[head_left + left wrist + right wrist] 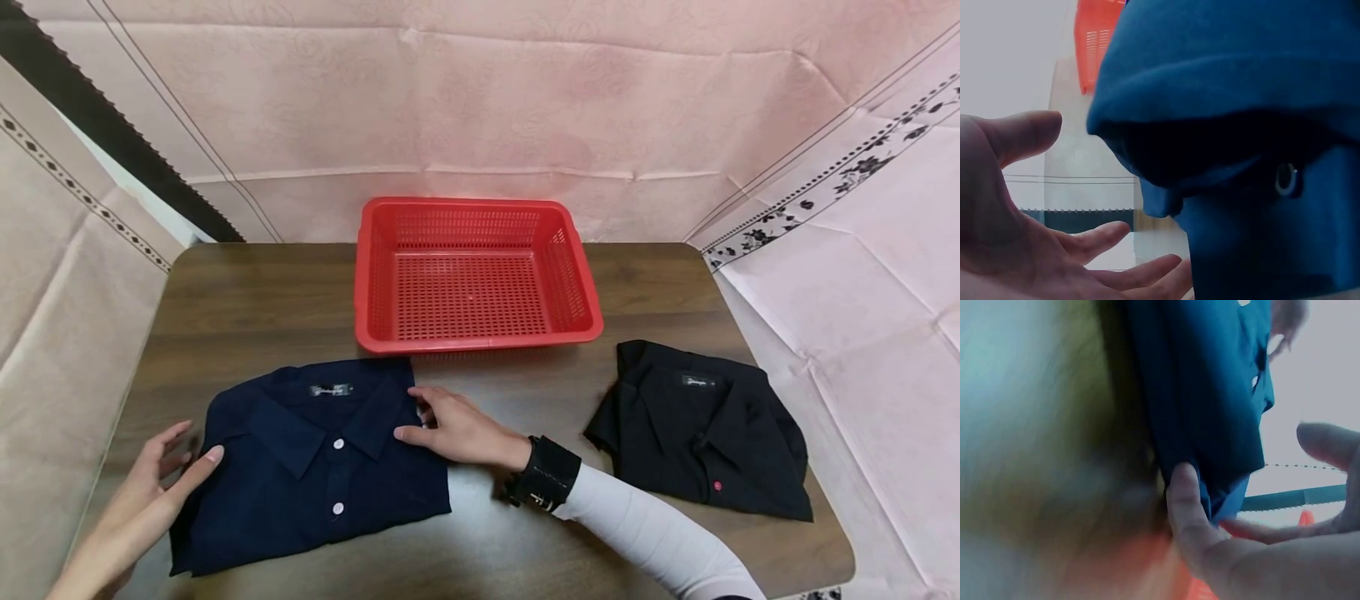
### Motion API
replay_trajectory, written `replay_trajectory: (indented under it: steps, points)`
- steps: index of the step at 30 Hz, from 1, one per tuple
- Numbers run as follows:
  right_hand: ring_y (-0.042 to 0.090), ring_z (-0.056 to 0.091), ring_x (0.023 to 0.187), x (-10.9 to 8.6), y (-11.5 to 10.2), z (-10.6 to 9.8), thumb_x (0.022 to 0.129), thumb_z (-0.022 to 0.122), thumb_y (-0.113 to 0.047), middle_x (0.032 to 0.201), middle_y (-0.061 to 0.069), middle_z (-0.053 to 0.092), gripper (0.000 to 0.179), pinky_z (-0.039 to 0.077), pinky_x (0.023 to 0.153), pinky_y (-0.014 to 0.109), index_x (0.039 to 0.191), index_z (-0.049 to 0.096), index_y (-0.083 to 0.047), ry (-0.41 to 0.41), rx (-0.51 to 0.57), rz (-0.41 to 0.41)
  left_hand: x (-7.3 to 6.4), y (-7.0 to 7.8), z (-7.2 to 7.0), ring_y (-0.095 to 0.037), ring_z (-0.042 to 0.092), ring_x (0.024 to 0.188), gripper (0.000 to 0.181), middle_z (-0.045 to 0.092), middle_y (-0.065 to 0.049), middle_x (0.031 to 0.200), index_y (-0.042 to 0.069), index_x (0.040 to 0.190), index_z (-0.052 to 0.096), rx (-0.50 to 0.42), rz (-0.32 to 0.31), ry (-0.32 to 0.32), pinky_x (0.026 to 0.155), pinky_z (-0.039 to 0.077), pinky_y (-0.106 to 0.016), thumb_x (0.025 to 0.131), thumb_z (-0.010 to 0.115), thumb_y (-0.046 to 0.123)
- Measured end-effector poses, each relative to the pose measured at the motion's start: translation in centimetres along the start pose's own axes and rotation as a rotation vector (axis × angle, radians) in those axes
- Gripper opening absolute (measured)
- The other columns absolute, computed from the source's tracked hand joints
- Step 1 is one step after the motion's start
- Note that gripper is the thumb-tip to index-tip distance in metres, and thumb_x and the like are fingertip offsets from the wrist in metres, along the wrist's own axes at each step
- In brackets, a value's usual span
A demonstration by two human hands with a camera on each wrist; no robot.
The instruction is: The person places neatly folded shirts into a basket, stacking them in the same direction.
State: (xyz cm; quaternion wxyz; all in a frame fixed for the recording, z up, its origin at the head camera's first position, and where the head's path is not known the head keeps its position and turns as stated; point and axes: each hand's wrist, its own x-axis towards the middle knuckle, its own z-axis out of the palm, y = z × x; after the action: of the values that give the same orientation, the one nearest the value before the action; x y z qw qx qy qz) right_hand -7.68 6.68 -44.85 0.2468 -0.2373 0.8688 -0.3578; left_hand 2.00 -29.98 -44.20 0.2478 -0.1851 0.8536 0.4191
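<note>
A folded navy button-up shirt (292, 500) with white buttons lies collar-side up on the left part of the table. At its left edge is my left hand (146, 492), its thumb by the sleeve side and its fingers spread and loosely bent. In the left wrist view a gap shows between this hand and the shirt (1241, 87). On the opposite edge, my right hand (465, 429) reaches in with thumb and fingers parted. One finger touches the shirt's edge (1204, 400) in the right wrist view, while the thumb stands away from the cloth.
A red plastic basket (480, 343) with perforated sides stands at the back middle of the wooden table (255, 292), nothing inside it. On the right lies a folded black shirt (675, 450) with a red button. Pale pink patterned cloth (525, 100) hangs around the table.
</note>
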Motion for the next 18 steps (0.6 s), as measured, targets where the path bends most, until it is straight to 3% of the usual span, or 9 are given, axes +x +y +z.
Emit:
replay_trajectory:
  steps: [6, 11, 15, 17, 18]
  points:
    - [0.015, 0.062, 0.105, 0.6, 0.1, 0.5, 0.091, 0.065, -0.037, 0.125, 0.011, 0.062, 0.08, 0.051, 0.091, 0.032, 0.151, 0.03, 0.002, 0.0, 0.394, 0.136, 0.6, -0.7, -0.5, -0.06, 0.011, 0.135, 0.106, -0.002, -0.044, 0.152, -0.005, 0.15, -0.022, -0.099, -0.036, -0.075, 0.101, 0.024, -0.074, 0.095, 0.037, 0.064]
    - [0.014, 0.063, 0.098, 0.8, 0.1, 0.5, 0.091, 0.067, -0.028, 0.111, 0.01, 0.068, 0.081, 0.05, 0.092, 0.033, 0.152, 0.024, 0.005, -0.082, 0.715, 0.216, 1.1, -1.6, -0.9, -0.057, 0.014, 0.136, 0.1, 0.005, -0.043, 0.151, -0.002, 0.149, -0.028, -0.243, -0.029, -0.113, 0.104, 0.021, -0.071, 0.099, 0.035, 0.057]
    - [0.018, 0.062, 0.107, 0.6, -0.1, 0.4, 0.091, 0.067, -0.022, 0.117, 0.013, 0.066, 0.08, 0.049, 0.097, 0.033, 0.151, 0.024, 0.007, -0.128, 0.874, 0.256, 1.4, -2.3, -1.2, -0.054, 0.015, 0.138, 0.096, 0.002, -0.04, 0.153, 0.0, 0.149, -0.027, -0.327, -0.033, -0.168, 0.106, 0.022, -0.067, 0.1, 0.033, 0.055]
    - [0.02, 0.06, 0.114, 0.6, -0.2, 0.4, 0.09, 0.067, -0.02, 0.125, 0.014, 0.063, 0.08, 0.048, 0.099, 0.034, 0.151, 0.023, 0.007, -0.14, 0.931, 0.276, 1.6, -2.7, -1.4, -0.052, 0.013, 0.14, 0.094, -0.001, -0.038, 0.157, 0.0, 0.15, -0.026, -0.346, -0.045, -0.21, 0.107, 0.025, -0.062, 0.101, 0.033, 0.055]
    - [0.02, 0.058, 0.116, 0.6, -0.2, 0.4, 0.09, 0.067, -0.019, 0.128, 0.015, 0.061, 0.08, 0.047, 0.101, 0.034, 0.151, 0.022, 0.007, -0.146, 0.954, 0.285, 1.7, -2.8, -1.4, -0.049, 0.019, 0.14, 0.094, 0.0, -0.037, 0.157, 0.001, 0.151, -0.024, -0.34, -0.05, -0.226, 0.106, 0.032, -0.056, 0.1, 0.034, 0.055]
